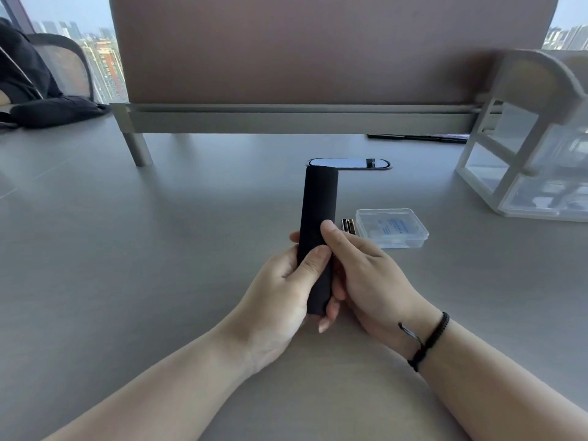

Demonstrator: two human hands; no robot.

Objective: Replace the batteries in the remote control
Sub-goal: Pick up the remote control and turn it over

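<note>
Above grey table (127,281), left hand (280,291) and right hand (369,275) grip black remote (318,218), batteries (348,226) beside.

The black remote control (318,230) stands near upright at frame centre, plain back facing the camera, its lower half gripped. At its three o'clock, what look like two dark batteries (348,226) lie side by side.

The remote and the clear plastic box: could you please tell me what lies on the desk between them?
In the head view, two batteries lie side by side between the remote and the clear plastic box.
</note>
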